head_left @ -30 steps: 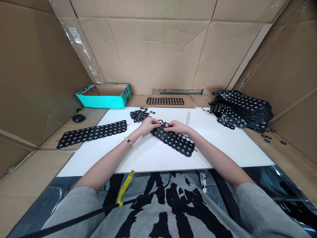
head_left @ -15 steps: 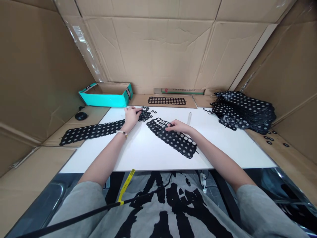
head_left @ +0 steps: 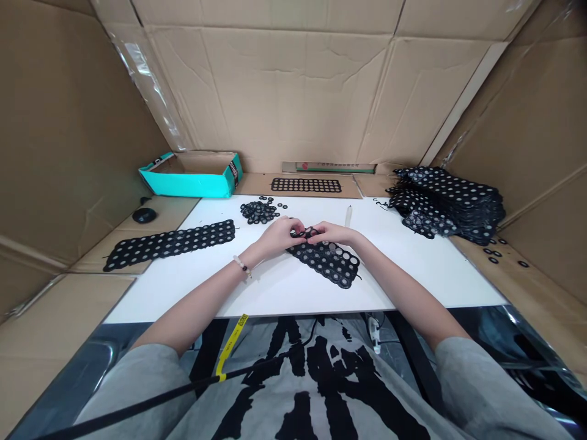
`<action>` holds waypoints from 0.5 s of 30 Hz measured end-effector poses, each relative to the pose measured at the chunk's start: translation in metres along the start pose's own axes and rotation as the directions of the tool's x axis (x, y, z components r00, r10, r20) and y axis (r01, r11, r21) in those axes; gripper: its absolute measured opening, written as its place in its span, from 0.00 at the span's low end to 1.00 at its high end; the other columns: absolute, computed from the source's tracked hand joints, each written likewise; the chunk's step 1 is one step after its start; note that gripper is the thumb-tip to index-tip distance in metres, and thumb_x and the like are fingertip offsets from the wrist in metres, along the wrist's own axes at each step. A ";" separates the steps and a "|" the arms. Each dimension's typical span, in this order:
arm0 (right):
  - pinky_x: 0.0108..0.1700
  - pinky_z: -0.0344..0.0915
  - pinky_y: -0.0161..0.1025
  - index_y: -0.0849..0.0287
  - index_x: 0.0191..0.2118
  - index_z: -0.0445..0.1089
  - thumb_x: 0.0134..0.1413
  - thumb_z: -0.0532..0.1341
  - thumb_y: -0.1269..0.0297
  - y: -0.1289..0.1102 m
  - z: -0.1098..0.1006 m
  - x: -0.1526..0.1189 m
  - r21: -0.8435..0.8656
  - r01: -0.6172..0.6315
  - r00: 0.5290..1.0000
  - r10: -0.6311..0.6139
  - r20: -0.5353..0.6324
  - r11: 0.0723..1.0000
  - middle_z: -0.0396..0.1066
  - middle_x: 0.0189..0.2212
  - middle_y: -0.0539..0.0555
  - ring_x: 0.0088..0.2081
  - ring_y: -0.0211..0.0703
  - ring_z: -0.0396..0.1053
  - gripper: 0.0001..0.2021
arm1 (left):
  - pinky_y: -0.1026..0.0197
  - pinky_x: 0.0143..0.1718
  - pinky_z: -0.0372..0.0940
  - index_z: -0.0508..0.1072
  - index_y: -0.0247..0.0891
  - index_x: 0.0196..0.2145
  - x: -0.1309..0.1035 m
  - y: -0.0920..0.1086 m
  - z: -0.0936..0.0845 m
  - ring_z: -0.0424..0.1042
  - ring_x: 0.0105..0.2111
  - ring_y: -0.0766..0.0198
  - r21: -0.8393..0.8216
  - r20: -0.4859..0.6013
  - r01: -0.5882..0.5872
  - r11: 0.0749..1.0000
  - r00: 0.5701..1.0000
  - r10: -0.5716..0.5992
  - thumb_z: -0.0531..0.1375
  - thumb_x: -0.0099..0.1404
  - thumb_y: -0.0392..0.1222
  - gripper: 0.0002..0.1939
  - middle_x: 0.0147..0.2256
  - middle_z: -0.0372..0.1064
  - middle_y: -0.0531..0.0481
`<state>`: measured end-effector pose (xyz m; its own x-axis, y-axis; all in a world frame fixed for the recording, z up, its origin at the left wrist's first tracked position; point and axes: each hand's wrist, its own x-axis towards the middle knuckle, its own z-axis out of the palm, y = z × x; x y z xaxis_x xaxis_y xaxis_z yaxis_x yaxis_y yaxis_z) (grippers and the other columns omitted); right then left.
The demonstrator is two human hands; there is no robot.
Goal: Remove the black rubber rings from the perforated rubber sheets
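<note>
Your 2 hands, left (head_left: 277, 237) and right (head_left: 334, 234), pinch upper edge of dotted black strip (head_left: 328, 263) on counter (head_left: 257, 287), fingers apparently steadying it; loose rings (head_left: 258, 212) sit near left for easy reach.

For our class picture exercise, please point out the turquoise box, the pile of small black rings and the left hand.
Turquoise box (head_left: 186, 184): head view, on its front wall.
Pile of rings (head_left: 257, 212): head view, on its middle.
Left hand (head_left: 276, 236): head view, on its back.
</note>
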<state>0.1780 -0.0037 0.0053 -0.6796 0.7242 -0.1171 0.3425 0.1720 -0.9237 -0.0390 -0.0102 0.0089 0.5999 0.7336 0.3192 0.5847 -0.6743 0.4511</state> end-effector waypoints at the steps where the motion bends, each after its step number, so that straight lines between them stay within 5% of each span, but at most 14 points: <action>1: 0.38 0.56 0.37 0.63 0.32 0.71 0.41 0.67 0.48 0.002 -0.002 0.000 0.006 0.019 0.999 -0.019 0.029 1.000 0.68 0.27 0.48 0.32 0.39 0.61 0.20 | 0.58 0.38 0.62 0.77 0.40 0.36 0.000 -0.001 0.001 0.71 0.35 0.58 -0.020 -0.012 0.015 1.000 1.000 -0.016 0.62 0.58 0.48 0.11 0.33 0.75 0.49; 5: 0.34 0.54 0.35 0.63 0.30 0.69 0.43 0.65 0.45 0.006 -0.003 0.001 -0.036 -0.001 1.000 0.001 0.000 0.999 0.63 0.23 0.46 0.28 0.35 0.57 0.21 | 0.59 0.38 0.63 0.79 0.39 0.32 0.003 -0.008 0.003 0.71 0.33 0.60 -0.140 -0.047 0.086 0.986 0.995 -0.093 0.60 0.59 0.45 0.09 0.32 0.77 0.49; 8: 0.30 0.50 0.34 0.62 0.27 0.66 0.42 0.65 0.43 0.006 -0.001 0.002 -0.026 -0.032 0.999 0.031 -0.042 0.999 0.58 0.20 0.44 0.25 0.32 0.52 0.23 | 0.58 0.37 0.65 0.80 0.38 0.30 0.009 -0.019 0.004 0.72 0.32 0.59 -0.294 -0.094 0.222 0.930 0.961 -0.260 0.63 0.56 0.46 0.10 0.32 0.78 0.48; 11: 0.28 0.47 0.33 0.61 0.25 0.63 0.39 0.66 0.43 0.006 0.000 0.002 -0.022 -0.068 0.998 0.067 -0.020 0.997 0.55 0.19 0.43 0.24 0.31 0.50 0.24 | 0.57 0.40 0.66 0.80 0.36 0.32 0.012 -0.043 -0.006 0.74 0.35 0.56 -0.391 -0.268 0.311 0.866 0.862 -0.430 0.63 0.56 0.45 0.11 0.35 0.78 0.46; 15: 0.27 0.46 0.33 0.61 0.24 0.62 0.40 0.66 0.45 0.005 0.000 0.001 -0.039 -0.078 0.997 0.078 0.014 0.996 0.55 0.18 0.43 0.23 0.31 0.50 0.22 | 0.54 0.46 0.64 0.80 0.36 0.39 0.008 -0.084 -0.035 0.72 0.42 0.53 -0.331 -0.440 0.381 0.863 0.747 -0.498 0.57 0.60 0.44 0.15 0.40 0.78 0.45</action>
<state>0.1790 -0.0024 0.0001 -0.6600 0.7257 -0.1942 0.4189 0.1410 -0.8970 -0.1024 0.0558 0.0027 -0.0839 0.9210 0.3805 0.5526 -0.2748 0.7869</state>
